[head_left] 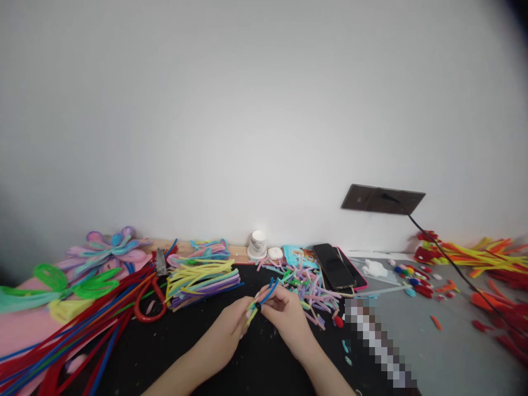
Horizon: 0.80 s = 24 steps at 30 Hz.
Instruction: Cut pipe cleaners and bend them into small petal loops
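My left hand (pixel 231 325) and my right hand (pixel 289 318) meet over the black mat (pixel 173 352), fingers pinched together. Between them is a small bundle of fuzzy pipe cleaners. A blue pipe cleaner (pixel 270 290) sticks up at my right fingertips. Yellow-green pieces (pixel 251 315) show at my left fingers, with a small dark spot where the pieces meet. The fingers partly hide how they are joined. Just behind my right hand lies a heap of short pastel pipe cleaner pieces (pixel 307 289). Behind my left hand is a stack of yellow and purple pipe cleaners (pixel 202 280).
Red-handled scissors (pixel 145 318) lie at left beside long red and blue pipe cleaners (pixel 82 335). A pipe cleaner flower (pixel 111 250) is behind them. A paper cup (pixel 258 242) and a phone (pixel 333 265) stand toward the wall. A black cable (pixel 449 263) runs down at right.
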Available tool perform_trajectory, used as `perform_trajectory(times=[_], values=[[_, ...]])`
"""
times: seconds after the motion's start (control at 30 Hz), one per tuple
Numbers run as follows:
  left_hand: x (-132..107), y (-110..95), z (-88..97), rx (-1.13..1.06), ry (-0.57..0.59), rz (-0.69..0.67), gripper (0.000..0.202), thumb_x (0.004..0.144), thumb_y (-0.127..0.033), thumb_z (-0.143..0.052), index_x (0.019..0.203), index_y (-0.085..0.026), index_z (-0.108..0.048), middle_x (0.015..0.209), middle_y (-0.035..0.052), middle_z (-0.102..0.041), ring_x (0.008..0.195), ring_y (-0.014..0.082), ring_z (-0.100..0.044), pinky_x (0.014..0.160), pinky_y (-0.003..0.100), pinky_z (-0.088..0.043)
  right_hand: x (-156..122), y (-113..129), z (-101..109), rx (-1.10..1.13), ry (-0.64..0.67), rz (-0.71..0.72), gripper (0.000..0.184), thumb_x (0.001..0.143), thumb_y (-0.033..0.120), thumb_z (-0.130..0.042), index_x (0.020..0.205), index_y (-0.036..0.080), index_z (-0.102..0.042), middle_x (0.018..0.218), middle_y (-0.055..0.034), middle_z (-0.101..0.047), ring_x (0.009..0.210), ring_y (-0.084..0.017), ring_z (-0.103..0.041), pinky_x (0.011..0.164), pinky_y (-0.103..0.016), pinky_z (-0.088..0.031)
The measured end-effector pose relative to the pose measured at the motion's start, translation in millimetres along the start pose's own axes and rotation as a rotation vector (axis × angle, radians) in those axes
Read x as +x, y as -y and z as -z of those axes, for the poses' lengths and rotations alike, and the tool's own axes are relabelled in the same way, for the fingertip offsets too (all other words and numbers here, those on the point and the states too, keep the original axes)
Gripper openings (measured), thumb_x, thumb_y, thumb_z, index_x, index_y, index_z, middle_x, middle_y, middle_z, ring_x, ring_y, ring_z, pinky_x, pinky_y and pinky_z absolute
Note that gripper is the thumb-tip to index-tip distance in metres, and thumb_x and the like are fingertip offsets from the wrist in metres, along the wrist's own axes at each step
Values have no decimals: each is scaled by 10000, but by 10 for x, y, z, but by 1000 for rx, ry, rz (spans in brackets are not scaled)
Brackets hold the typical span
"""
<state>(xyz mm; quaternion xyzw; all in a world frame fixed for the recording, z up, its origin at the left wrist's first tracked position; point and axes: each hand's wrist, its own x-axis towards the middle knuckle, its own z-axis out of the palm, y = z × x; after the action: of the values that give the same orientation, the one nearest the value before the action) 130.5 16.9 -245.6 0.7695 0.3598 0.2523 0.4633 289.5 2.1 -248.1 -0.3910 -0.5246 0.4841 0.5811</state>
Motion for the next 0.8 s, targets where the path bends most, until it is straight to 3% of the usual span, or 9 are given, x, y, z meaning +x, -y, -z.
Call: perform_trajectory(times=[0.23, 0.47, 0.57, 0.7, 0.8], values=[[9, 77, 5, -25, 39, -8, 295, 924, -342, -240, 765, -186, -433, 652, -40, -418, 601, 109, -368, 587, 222, -311, 5, -18, 4, -38, -15, 2, 276, 617, -30, -536, 713, 189, -673, 836, -10, -627, 776, -137, -611, 689, -226, -467], [-36, -107, 42, -93, -27, 22, 243, 902, -323, -317, 865, -185, -513, 858, 1, -553, 824, 148, -475, 749, 242, -380, -14, 22, -40, -136, -58, 39, 249, 606, -18, -556, 684, 184, -680, 819, -30, -639, 752, -159, -610, 676, -254, -477], [-32, -131, 61, -56, -66, -3, 309, 913, -365, -294, 867, -182, -538, 877, 13, -589, 830, 159, -501, 764, 257, -392, -25, 87, -56, -135, -40, 38, 241, 600, -12, -587, 666, 195, -692, 849, -38, -643, 811, -183, -621, 718, -275, -488], [-10, -99, 83, 34, -98, -51, 349, 921, -389, -273, 858, -182, -546, 841, 16, -603, 780, 155, -515, 735, 253, -401, -31, 137, -36, -90, -17, -23, 157, 659, 95, -649, 743, 205, -723, 927, -55, -664, 874, -205, -625, 765, -302, -492], [-2, -83, 94, 119, -101, -64, 351, 921, -375, -275, 806, -179, -542, 789, 12, -594, 733, 148, -513, 695, 241, -389, -31, 120, -17, 6, -55, -90, 99, 702, 203, -673, 785, 206, -727, 853, -52, -694, 796, -192, -643, 753, -314, -496]])
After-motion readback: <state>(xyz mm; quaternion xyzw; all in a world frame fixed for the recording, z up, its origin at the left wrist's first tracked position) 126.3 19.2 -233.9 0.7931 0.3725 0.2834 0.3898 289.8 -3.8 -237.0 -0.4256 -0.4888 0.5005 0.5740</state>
